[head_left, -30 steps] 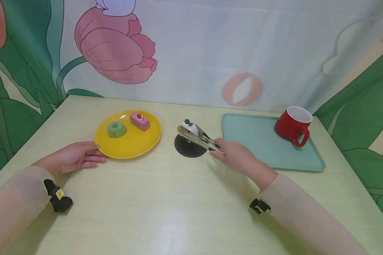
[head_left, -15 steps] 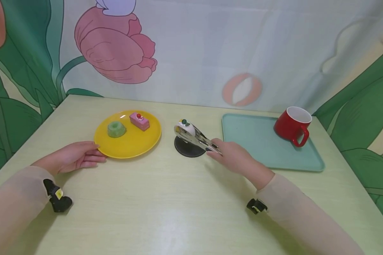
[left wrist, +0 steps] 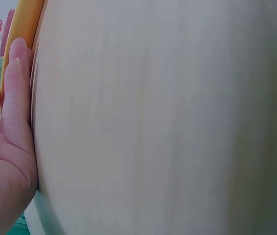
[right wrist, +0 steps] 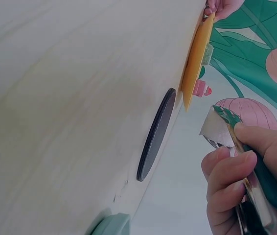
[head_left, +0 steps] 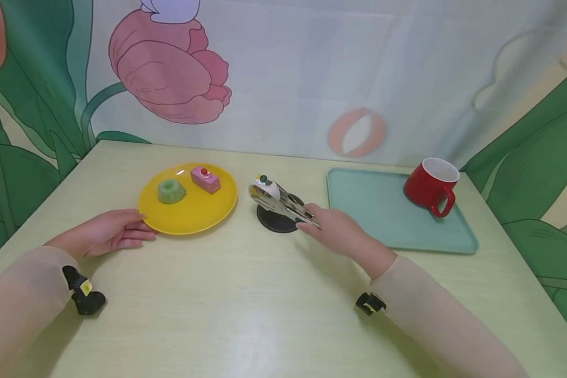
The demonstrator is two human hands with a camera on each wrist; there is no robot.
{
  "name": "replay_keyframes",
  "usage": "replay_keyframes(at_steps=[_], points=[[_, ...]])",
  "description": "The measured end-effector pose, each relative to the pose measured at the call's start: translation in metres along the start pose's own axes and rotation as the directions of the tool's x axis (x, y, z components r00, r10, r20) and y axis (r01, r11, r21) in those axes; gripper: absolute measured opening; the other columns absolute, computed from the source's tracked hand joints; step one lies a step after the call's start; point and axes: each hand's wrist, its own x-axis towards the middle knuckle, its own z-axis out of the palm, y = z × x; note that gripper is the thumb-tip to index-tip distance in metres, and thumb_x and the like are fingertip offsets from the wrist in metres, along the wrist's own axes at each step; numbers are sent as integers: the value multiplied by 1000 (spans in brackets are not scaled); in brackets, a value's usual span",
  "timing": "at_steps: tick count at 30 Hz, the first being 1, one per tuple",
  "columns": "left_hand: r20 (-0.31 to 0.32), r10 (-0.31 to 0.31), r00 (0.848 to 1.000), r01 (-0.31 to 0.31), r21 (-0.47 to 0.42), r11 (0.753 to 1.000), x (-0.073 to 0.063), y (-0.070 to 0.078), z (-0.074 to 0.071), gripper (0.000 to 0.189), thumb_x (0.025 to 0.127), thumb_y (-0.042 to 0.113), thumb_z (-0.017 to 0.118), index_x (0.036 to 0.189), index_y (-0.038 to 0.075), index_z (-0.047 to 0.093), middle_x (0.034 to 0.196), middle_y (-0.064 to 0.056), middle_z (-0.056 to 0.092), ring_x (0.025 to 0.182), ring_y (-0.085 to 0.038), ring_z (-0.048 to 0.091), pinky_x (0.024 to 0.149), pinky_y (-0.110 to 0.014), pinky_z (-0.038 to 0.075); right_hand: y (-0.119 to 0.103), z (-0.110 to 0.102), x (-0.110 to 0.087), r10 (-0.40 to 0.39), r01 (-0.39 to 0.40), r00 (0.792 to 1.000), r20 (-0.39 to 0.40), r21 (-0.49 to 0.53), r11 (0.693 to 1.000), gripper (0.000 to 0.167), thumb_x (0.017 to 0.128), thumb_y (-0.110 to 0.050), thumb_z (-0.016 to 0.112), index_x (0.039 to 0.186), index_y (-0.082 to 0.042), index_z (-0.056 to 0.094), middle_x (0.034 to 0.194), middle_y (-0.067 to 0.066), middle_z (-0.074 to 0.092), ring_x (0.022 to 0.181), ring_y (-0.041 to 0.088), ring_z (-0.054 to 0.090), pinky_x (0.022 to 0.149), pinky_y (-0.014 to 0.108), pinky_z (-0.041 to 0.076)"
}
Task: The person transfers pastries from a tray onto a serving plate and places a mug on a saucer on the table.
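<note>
My left hand (head_left: 113, 231) pinches the near-left rim of the yellow plate (head_left: 189, 219), thumb on top and fingers (left wrist: 16, 98) underneath. On the plate lie a green ring-shaped toy cake (head_left: 171, 191) and a pink cake slice (head_left: 205, 180) topped with a red berry. My right hand (head_left: 337, 230) grips metal tongs (head_left: 289, 209). Between the tongs' ends is a small white toy cake (head_left: 271, 191) with a dark green and yellow top. In the right wrist view this cake (right wrist: 217, 128) hangs raised above the table. It overlaps the far edge of a round black coaster (head_left: 276, 222) in the head view.
At the right stands a pale green tray (head_left: 382, 220) with a red mug (head_left: 425, 186) on its far right part. The wooden table (head_left: 236, 310) ends at a flower-printed curtain (head_left: 283, 79) behind.
My right hand has shifted left, bringing the tongs and the white cake from over the coaster toward the plate. My left hand and the plate stay in place.
</note>
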Motion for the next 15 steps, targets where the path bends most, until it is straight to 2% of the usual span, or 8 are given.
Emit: replay_keyframes(at_steps=[7, 15], points=[[-8, -6, 1000, 6, 10, 1000, -1, 0, 0, 52, 103, 24, 28, 145, -4, 12, 104, -3, 66, 98, -16, 64, 88, -31, 49, -4, 2, 3, 13, -13, 1000, 6, 11, 1000, 51, 97, -39, 47, 133, -3, 43, 105, 17, 64, 88, 29, 63, 81, 44, 50], [2, 0, 1000, 0, 6, 1000, 0, -1, -1, 54, 103, 25, 29, 144, -5, 12, 105, -4, 66, 99, -16, 64, 88, -31, 49, -5, 4, 6, 12, -12, 1000, 17, 10, 1000, 54, 97, -39, 47, 137, -2, 40, 107, 18, 64, 92, 29, 63, 85, 45, 48]])
